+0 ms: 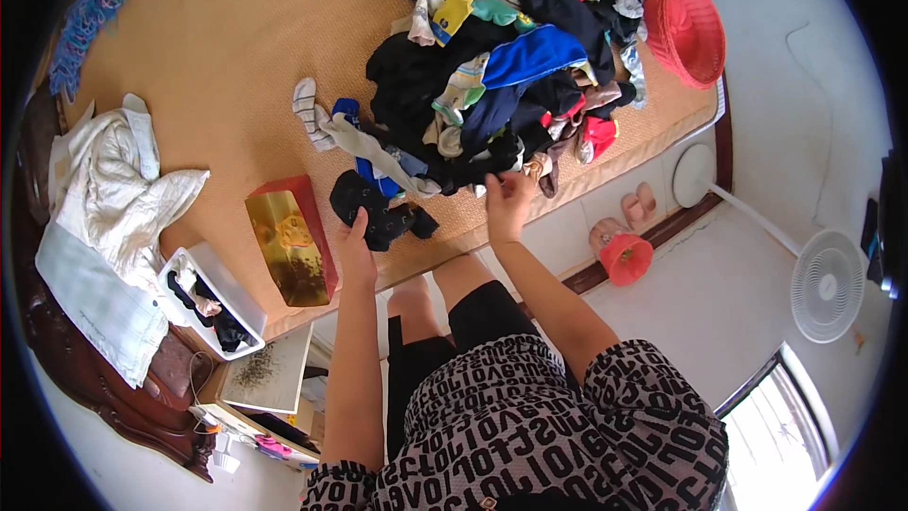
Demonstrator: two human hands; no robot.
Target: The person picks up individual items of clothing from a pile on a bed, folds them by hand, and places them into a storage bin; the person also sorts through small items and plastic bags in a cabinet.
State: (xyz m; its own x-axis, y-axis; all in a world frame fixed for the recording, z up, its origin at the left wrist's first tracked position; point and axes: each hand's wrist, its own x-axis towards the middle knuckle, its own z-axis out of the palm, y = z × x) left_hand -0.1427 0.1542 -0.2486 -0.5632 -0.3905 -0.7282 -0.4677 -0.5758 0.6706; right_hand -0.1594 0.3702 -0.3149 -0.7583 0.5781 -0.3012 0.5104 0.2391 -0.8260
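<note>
A black patterned sock (371, 215) hangs from my left hand (357, 251), whose thumb and fingers are closed on it at the bed's near edge. My right hand (509, 206) is at the near edge of a big pile of socks and clothes (492, 95). Its fingers are bent and drawn together; what they pinch, if anything, is too small to name. Between the black sock and the pile lie a long light grey sock (364, 147) and some blue cloth. A striped white sock (309, 114) lies apart, left of the pile.
A gold and red box (291, 244) stands left of my left hand. Beyond it are a white bin (213, 308) holding socks and a crumpled white cloth (118, 189). A red basket (686, 33) sits far right. A fan (828, 286) and pink bin (622, 254) are on the floor.
</note>
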